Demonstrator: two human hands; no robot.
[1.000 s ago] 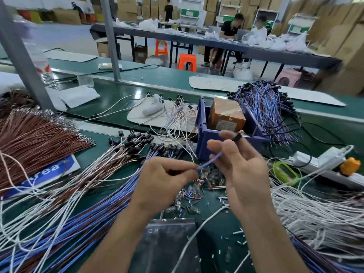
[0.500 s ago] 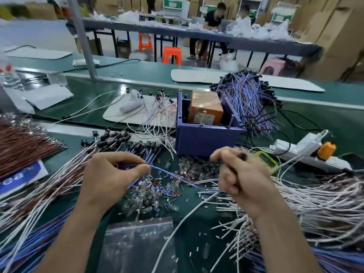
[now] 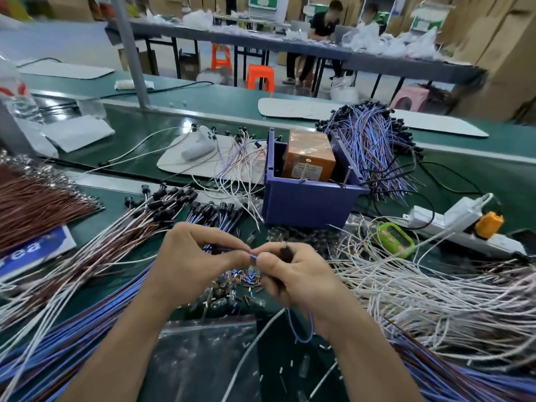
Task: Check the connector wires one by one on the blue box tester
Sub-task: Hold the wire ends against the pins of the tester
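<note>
My left hand (image 3: 188,262) and my right hand (image 3: 295,274) meet fingertip to fingertip over the green bench, both pinching one thin blue connector wire (image 3: 301,329). The wire's loop hangs below my right wrist. Its black connector end sits in my right hand's curled fingers. The blue box (image 3: 307,195) stands just behind my hands and holds an orange tester block (image 3: 309,156). Loose small terminals (image 3: 243,282) lie scattered under my hands.
Bundles of blue, brown and white wires (image 3: 72,285) fan out at the left. White wires (image 3: 420,291) pile at the right. Blue wires (image 3: 371,146) heap behind the box. A white power strip (image 3: 452,224), a green device (image 3: 394,236) and a clear bag (image 3: 203,358) lie nearby.
My hands were apart with the blue wire stretched between them; they have come together at the centre, and the wire now loops down under my right wrist. The view has tilted slightly.
</note>
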